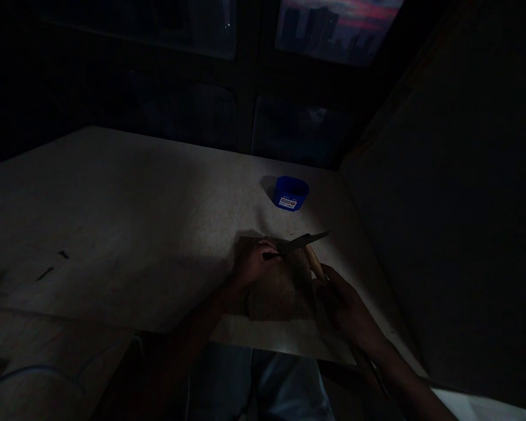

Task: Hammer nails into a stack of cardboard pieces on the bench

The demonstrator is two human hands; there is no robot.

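Observation:
A knife (300, 241) with a dark handle is in my left hand (253, 262), its fingers closed round it and its blade pointing to the right. My right hand (344, 304) is closed on a pale wooden stick (314, 261), whose upper end touches or lies just below the blade; I cannot tell which. Under both lies a brown sheet, perhaps cardboard (272, 301), with a patterned or printed strip along its right side. The light is very dim, so the fingers show only in part.
A blue plastic tub (290, 194) with a white label stands beyond my hands on the pale table (158, 204). Two small dark pieces (45, 273) lie at the left. A wall (442, 204) borders the right side, and dark windows (337, 29) are behind. A cable (35, 368) runs at lower left.

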